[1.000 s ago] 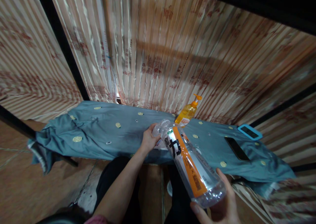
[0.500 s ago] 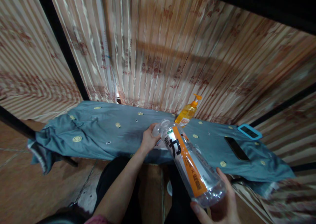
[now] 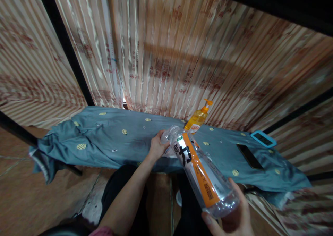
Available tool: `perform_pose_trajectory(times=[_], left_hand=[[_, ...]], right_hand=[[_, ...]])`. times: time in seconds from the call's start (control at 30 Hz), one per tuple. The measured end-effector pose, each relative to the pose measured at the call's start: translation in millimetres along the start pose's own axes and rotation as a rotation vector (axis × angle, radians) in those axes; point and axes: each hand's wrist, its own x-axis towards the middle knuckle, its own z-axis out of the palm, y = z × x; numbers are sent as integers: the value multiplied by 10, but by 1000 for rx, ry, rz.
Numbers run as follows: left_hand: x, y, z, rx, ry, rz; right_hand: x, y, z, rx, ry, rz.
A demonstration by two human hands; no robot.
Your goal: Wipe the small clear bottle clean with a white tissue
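Bottle base and right hand (image 3: 238,218) have shifted very slightly rightward.
Left hand (image 3: 156,148) grips the clear bottle (image 3: 201,170) near its neck, right hand its base, holding it tilted in front of the pump bottle (image 3: 197,120).

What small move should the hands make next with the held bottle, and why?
Perhaps slide the right hand a little up the clear bottle: it grips only the base, while the left hand is at the neck end, leaving the middle unsupported.
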Motion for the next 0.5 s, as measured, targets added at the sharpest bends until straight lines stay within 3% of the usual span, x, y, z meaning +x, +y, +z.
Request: perform_pose_trajectory(times=[0.5], left_hand=[[3, 23, -11, 25, -4, -2]], right_hand=[[15, 45, -13, -30, 21, -6]])
